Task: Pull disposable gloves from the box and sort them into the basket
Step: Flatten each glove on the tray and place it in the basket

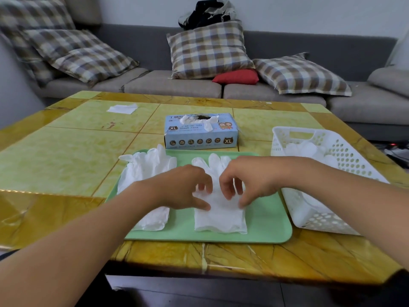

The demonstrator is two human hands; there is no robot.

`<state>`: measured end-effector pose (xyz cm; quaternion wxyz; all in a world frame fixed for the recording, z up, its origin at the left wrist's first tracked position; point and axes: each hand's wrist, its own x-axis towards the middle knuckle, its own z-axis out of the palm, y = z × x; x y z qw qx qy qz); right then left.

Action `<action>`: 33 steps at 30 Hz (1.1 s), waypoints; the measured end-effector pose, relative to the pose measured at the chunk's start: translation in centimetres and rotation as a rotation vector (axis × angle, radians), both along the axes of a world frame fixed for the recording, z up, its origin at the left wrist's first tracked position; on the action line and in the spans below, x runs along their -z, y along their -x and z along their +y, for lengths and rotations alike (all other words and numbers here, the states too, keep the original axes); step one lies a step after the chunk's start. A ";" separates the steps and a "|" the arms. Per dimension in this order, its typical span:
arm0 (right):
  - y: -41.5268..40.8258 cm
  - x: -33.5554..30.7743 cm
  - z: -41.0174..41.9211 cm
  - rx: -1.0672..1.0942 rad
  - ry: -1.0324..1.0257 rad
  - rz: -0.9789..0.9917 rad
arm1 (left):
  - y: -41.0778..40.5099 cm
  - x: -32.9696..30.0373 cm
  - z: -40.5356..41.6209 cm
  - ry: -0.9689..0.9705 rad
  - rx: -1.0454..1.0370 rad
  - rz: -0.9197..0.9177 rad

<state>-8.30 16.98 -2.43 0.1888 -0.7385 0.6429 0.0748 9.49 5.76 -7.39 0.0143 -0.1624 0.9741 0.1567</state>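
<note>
Both hands pinch the flat white disposable glove on the mint-green plastic tray.

I see my left hand (186, 187) and right hand (245, 180) with fingertips closed on the glove (220, 214) mid-tray, near its front edge; a second white glove pile (143, 173) lies at the tray's (270, 222) left edge. I'd lift evenly from both sides so it stays flat, then carry it right to the white perforated basket (327, 196) by the table's right edge. Beyond, mid-table, the blue glove box (201, 135) stands open.
</note>
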 end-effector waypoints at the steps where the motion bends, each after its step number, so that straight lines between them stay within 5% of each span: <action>1: -0.4 0.2 1.1 -0.030 -0.064 0.020 | -0.1 0.0 0.2 -0.038 0.018 0.028; 13: -0.4 4.6 3.6 -0.107 0.091 0.008 | -0.8 -0.6 1.2 -0.221 0.090 -0.144; 15: -0.3 3.9 3.2 -0.011 0.133 -0.187 | -1.3 -1.1 1.1 -0.376 -0.004 -0.094; 18: 1.0 1.1 2.7 0.300 0.218 -0.744 | -2.0 -2.1 0.6 -0.707 -0.078 0.209; 22: 2.0 -2.3 2.3 0.524 0.229 -1.311 | -1.2 -4.2 2.3 -0.775 -0.193 0.643; 26: 1.9 -4.7 3.3 0.616 0.232 -1.481 | 0.3 -6.2 4.1 -0.987 -0.351 0.891; 33: 2.4 -6.5 9.5 0.618 0.373 -1.691 | 4.0 -10.7 7.8 -1.085 -0.185 0.742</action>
